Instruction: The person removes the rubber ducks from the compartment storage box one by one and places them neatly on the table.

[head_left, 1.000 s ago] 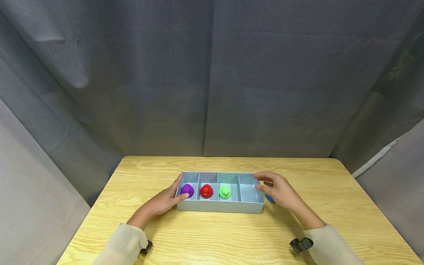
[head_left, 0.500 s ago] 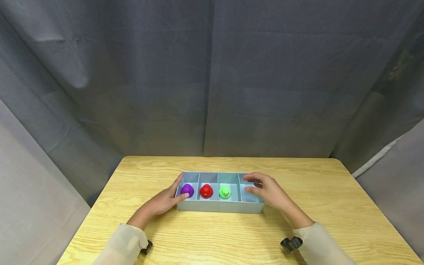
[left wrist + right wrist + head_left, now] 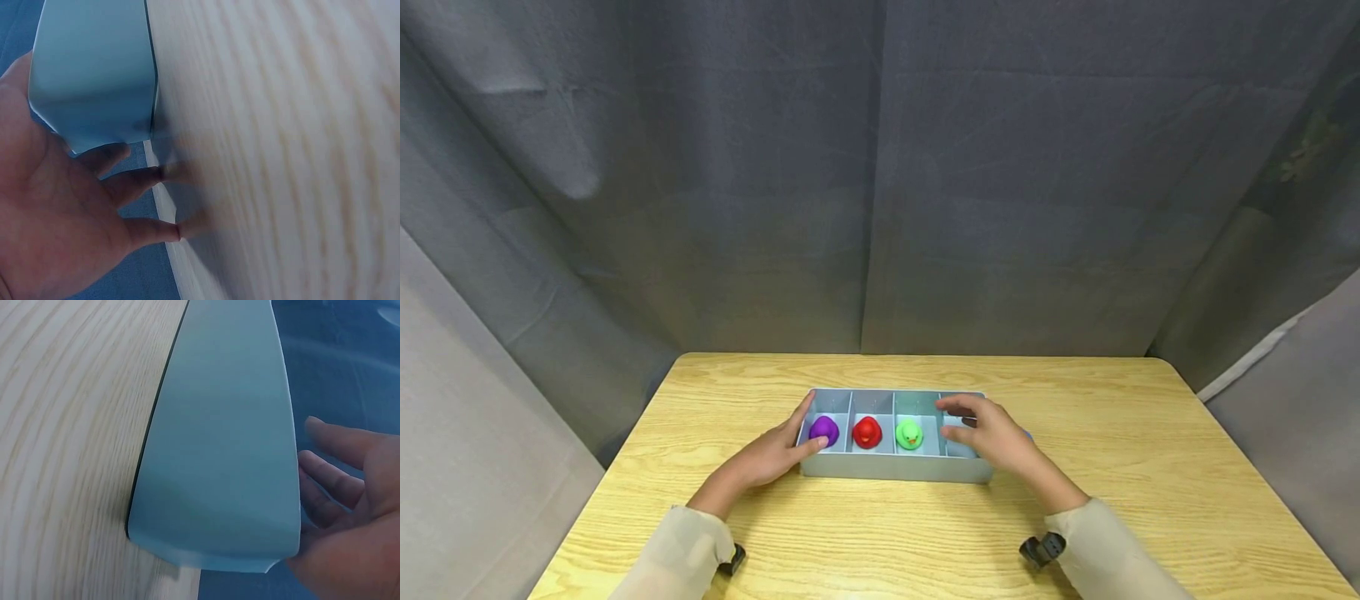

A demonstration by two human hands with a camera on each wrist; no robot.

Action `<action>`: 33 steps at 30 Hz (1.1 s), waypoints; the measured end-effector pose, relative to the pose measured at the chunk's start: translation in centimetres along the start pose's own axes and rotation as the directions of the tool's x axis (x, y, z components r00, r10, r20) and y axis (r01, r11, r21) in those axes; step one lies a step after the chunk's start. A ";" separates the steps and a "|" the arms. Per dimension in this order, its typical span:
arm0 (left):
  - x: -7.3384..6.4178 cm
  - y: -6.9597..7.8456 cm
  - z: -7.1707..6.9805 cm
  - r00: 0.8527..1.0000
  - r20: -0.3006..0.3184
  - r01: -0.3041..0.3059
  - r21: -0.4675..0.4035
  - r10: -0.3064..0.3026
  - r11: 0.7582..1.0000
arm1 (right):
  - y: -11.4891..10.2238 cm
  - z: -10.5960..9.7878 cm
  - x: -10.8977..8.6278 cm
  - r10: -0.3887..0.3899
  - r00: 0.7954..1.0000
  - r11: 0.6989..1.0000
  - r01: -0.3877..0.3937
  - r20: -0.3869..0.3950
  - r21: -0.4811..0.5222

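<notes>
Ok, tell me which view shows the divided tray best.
The head view: it looks into the divided tray, though the right hand partly hides one end. Both wrist views show only its outer sides.

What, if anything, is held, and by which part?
Right hand holds nothing visible. Left hand spans the grey tray at its left end, thumb over the near rim; whether it grips can't be told.

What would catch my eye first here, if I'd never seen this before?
Probably the bright purple toy, red duck and green duck, one each in the three left compartments of the gray tray. Next, the left hand at the tray's left end, and the right hand over its rightmost compartment.
</notes>
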State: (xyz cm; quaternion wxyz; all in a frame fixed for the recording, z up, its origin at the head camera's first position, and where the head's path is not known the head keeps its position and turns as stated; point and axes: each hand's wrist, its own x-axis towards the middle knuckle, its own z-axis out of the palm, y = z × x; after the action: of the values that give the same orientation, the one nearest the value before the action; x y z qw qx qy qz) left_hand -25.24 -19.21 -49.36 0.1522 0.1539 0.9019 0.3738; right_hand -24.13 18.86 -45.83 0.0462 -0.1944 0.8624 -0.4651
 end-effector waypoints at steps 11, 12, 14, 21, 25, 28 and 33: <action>-0.1 0.1 0.0 1.000 0.004 0.010 -0.015 -0.010 1.000 | -0.2 1.5 1.1 0.022 0.998 1.000 -0.021 0.057 -0.014; -0.1 0.1 0.0 1.000 0.002 0.009 -0.014 -0.009 1.000 | -0.2 1.7 1.2 0.018 0.998 1.000 -0.016 0.061 -0.020; -0.1 0.1 0.0 1.000 0.001 0.008 -0.009 -0.008 1.000 | -0.1 1.9 1.3 0.014 0.998 1.000 -0.013 0.064 -0.024; -0.1 0.0 0.0 1.000 0.004 0.009 -0.008 -0.009 1.000 | 0.2 2.7 1.9 0.005 0.998 0.998 -0.001 0.067 -0.064; -0.1 0.0 0.0 1.000 0.000 0.010 -0.008 -0.010 1.000 | 0.3 3.1 2.3 0.032 0.996 0.996 -0.025 0.082 -0.087; -0.1 -0.1 0.0 1.000 -0.002 0.007 0.000 -0.007 1.000 | 0.3 3.4 2.5 0.048 0.993 0.995 -0.039 0.107 -0.087; -0.1 -0.1 0.0 1.000 -0.001 0.013 0.003 -0.013 1.000 | 0.4 3.8 2.8 0.027 0.989 0.990 -0.007 0.144 -0.141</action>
State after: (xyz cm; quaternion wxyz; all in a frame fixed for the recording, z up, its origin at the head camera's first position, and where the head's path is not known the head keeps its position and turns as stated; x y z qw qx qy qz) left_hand -25.20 -19.31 -49.40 0.1541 0.1483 0.9034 0.3716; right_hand -25.85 14.98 -47.99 0.0991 -0.2230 0.8889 -0.3876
